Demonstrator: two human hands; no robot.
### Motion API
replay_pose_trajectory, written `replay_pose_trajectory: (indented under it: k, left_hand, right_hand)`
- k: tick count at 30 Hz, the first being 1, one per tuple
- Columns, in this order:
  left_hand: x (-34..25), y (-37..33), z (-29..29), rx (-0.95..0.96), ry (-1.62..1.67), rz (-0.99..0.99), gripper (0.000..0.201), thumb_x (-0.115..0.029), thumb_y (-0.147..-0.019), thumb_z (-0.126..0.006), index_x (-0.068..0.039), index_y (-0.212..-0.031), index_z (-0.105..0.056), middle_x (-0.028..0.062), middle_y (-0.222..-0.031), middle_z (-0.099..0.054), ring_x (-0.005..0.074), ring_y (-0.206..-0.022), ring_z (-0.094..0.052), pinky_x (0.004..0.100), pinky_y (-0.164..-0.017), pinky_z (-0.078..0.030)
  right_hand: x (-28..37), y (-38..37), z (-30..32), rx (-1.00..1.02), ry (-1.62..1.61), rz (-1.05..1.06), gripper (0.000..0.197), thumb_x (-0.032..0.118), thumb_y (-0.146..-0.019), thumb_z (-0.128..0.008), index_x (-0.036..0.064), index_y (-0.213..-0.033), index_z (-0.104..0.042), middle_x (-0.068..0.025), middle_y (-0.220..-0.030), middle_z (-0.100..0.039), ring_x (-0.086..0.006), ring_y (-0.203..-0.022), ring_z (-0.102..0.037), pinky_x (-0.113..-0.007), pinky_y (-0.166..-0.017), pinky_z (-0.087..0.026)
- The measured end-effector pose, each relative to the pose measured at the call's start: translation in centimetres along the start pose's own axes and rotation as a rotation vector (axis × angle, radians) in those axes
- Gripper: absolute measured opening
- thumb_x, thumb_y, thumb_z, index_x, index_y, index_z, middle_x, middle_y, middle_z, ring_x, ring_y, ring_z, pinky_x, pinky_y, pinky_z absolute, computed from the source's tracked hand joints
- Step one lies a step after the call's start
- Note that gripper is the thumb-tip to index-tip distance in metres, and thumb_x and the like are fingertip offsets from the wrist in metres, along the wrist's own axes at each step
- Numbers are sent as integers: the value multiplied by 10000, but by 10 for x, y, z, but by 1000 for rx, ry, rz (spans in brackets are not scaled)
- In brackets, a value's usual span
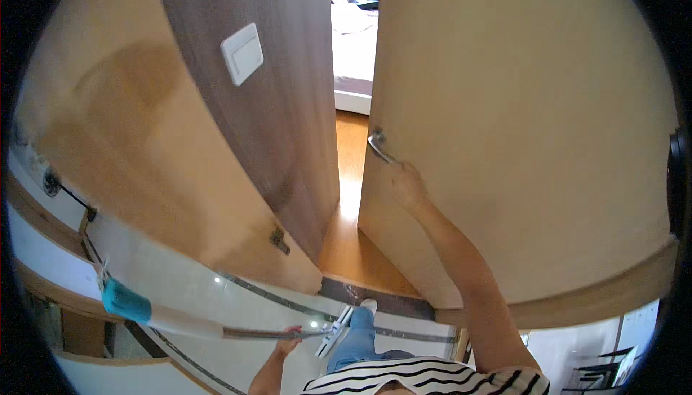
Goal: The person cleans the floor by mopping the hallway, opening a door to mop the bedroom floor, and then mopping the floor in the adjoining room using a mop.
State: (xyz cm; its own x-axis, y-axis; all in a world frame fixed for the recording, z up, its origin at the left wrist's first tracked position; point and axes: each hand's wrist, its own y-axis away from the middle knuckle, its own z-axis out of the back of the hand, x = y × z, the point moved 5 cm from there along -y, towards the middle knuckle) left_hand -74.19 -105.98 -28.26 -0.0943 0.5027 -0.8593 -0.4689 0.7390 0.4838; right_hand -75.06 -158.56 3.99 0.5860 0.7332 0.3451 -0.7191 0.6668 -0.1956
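Note:
My right hand (408, 184) is closed round a silver lever handle (382, 148) on a light wood door (519, 128). The door stands partly open, with a narrow gap along its left edge. Low on the left, my left hand (288, 340) is closed round a long pole (252, 334). A teal end piece (127, 301) is at the pole's far left, with a pale section beside it. At the other end a white and grey flat mop head (335, 331) sits by my leg, close to the floor.
A dark wood panel (281, 70) with a white wall switch (243, 54) borders the gap. Another light wood door (144, 143) swings along the left. Beyond the gap lie a wood floor (351, 146) and a white bed (353, 49). A dark threshold (382, 300) crosses the doorway.

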Motion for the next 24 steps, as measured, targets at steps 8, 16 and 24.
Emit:
replay_pose_trajectory:
  k: [8, 16, 24]
  left_hand:
    - [20, -34, -40, -145, 3, -122, 311, 67, -517, -577, -79, -778, -493, 74, -890, -526, 174, -870, -499, 281, -777, -393]
    - [-5, -97, -36, -182, 202, 58, 303, 73, -526, -572, -81, -771, -481, 67, -846, -517, 173, -838, -504, 279, -738, -411]
    - [-10, -134, -11, -94, 334, 17, 297, 79, -535, -568, -82, -764, -468, 60, -803, -508, 172, -806, -509, 277, -699, -429]
  right_hand:
    - [-52, -114, -152, 74, 395, -16, 367, 302, -751, -474, 27, -991, -430, -170, -722, -542, -281, -662, -552, -392, -578, -435]
    - [-88, -145, -185, -22, 370, -50, 430, 368, -775, -444, 4, -993, -370, -131, -572, -547, -266, -497, -556, -393, -439, -431]
    - [-127, -153, -101, 219, 291, -518, 449, 341, -814, -361, -47, -1036, -317, -217, -850, -555, -322, -807, -550, -416, -699, -421]
